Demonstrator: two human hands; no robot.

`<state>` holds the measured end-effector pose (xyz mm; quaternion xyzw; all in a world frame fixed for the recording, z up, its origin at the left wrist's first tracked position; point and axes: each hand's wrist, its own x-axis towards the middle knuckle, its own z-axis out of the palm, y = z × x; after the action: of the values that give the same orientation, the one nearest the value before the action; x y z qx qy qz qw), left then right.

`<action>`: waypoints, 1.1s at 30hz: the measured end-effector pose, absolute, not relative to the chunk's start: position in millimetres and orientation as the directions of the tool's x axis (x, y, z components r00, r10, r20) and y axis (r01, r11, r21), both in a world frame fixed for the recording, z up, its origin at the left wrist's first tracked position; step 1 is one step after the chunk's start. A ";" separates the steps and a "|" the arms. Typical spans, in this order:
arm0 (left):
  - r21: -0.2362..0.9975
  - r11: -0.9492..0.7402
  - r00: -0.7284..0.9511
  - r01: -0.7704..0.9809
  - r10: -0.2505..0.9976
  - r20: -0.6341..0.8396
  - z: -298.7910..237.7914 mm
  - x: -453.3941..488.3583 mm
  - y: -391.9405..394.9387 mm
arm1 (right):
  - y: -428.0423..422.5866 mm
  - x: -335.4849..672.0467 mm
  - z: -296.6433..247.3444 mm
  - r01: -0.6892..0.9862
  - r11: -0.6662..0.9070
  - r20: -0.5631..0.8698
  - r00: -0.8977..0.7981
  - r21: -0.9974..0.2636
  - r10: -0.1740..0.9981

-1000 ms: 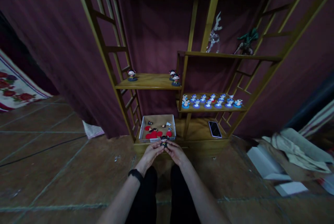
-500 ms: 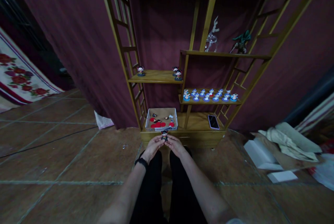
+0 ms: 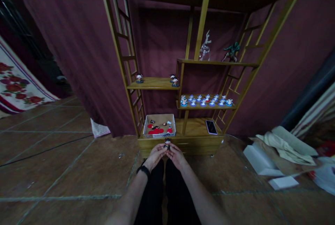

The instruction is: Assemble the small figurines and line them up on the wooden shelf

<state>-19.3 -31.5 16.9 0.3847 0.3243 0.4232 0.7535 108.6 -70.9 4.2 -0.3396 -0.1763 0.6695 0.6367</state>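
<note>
A small doll figurine (image 3: 167, 142) with dark hair, red hair buns and a dark base is held upright between my two hands. My left hand (image 3: 156, 155) grips its base from the left, fingers closed, a dark band on that wrist. From the other side, my right hand (image 3: 177, 154) is closed on the same base. Just beyond the figurine, an open shallow box (image 3: 172, 122) holds several red discs and small figure parts on the lowest shelf. Similar figurines stand on the left shelf (image 3: 155, 82): one (image 3: 139, 78) at its left end and two (image 3: 175, 81) at its right.
Several blue-and-white figurines (image 3: 203, 102) line the right middle shelf. Above them stand a clear deer ornament (image 3: 205, 48) and a green figure (image 3: 231, 51). A phone (image 3: 211, 127) lies on the lowest shelf. White boxes (image 3: 261, 160) and cloth lie on the floor at right.
The view has tilted up slightly, so the shelf sits lower in the picture. My hands still hold the figurine between them, a little lower in view.
</note>
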 end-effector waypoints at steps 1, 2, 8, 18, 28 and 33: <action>0.851 0.351 0.435 -0.391 0.885 -0.166 16.4 -16.0 -32.8 | -72.4 110.5 4.4 -0.732 -0.117 -0.228 0.054 -0.672 0.972; 0.848 0.354 0.433 -0.394 0.885 -0.169 16.4 -13.0 -34.5 | -74.0 112.1 5.1 -0.723 -0.112 -0.226 0.063 -0.682 0.972; 0.866 0.330 0.397 -0.376 0.902 -0.172 19.3 -3.9 -43.8 | -84.6 117.2 8.7 -0.646 -0.019 -0.138 0.134 -0.763 0.981; 0.872 0.353 0.437 -0.340 0.880 -0.186 6.8 -27.2 -33.3 | -71.1 103.6 6.6 -0.491 -0.036 -0.087 0.081 -0.871 0.993; 0.874 0.297 0.291 -0.384 0.937 -0.190 -8.2 -17.4 -28.8 | -52.3 100.9 -6.6 -0.491 -0.049 -0.100 0.079 -0.870 0.992; 0.885 0.285 0.297 -0.367 0.938 -0.179 -9.9 -19.4 -25.7 | -46.8 98.7 -14.8 -0.510 -0.063 -0.114 0.069 -0.858 0.991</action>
<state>-19.4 -25.7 -9.9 0.3816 0.3742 0.4601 0.7090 98.7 -46.8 -14.8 -0.3970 -0.3030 0.6115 0.6138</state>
